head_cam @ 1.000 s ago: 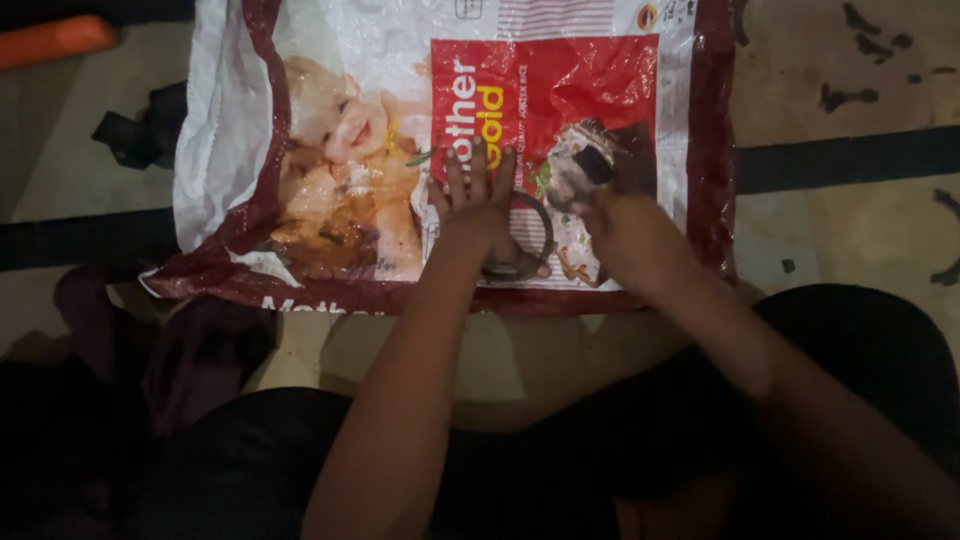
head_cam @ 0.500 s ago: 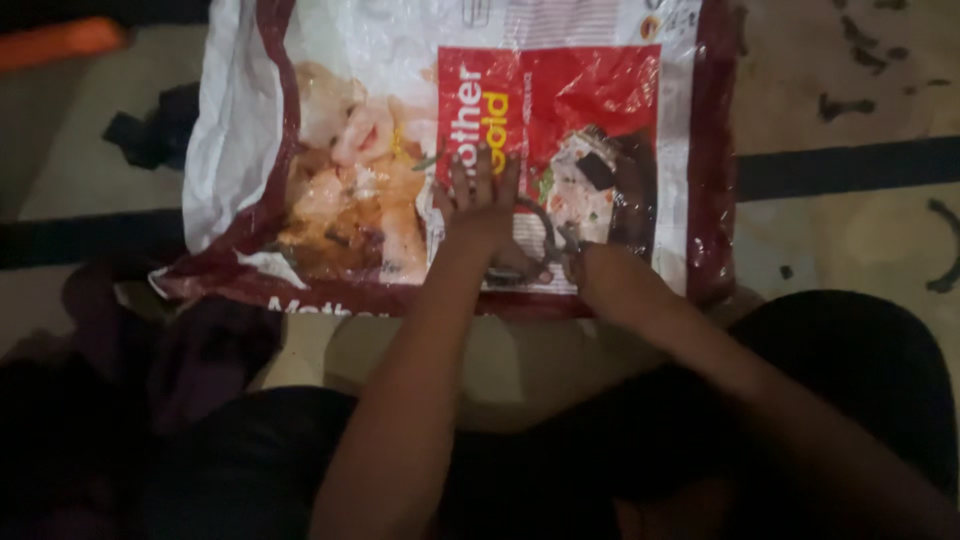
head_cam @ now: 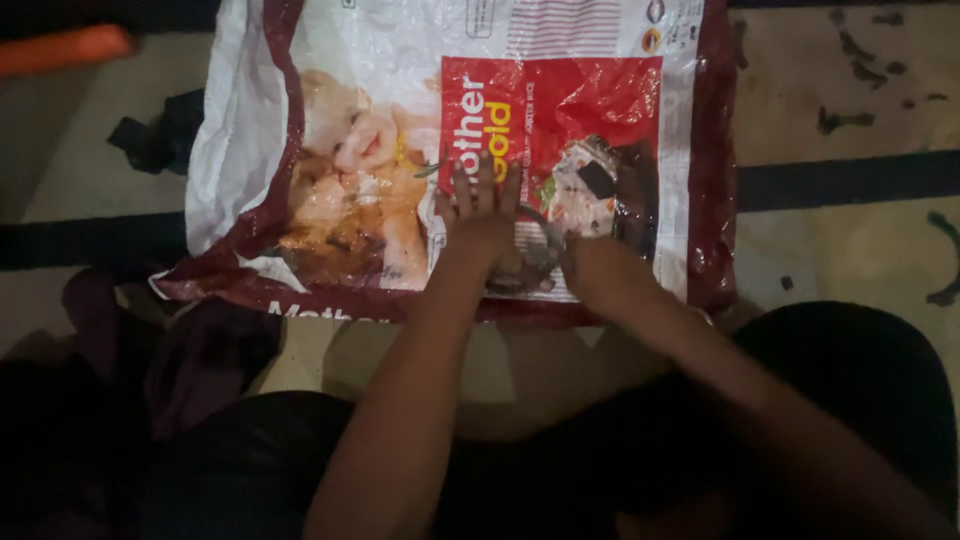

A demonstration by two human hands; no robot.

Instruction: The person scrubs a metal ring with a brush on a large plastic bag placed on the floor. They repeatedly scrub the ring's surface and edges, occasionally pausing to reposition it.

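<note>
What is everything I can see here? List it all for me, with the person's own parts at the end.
Plastic sack: one, white with dark red edges and a red panel, lying flat on the floor.
Ring-shaped thing: one, dark and shiny, on the sack between the hands; too blurred to name.
Orange thing: one, top left corner, blurred.
Black cloth: one, left of the sack.
Dark purple cloth: one, below the sack's left corner.
Floor: pale with dark stripes and dark marks.
Left hand: flat on the sack, fingers spread.
Right hand: resting on the sack beside the ring.
</note>
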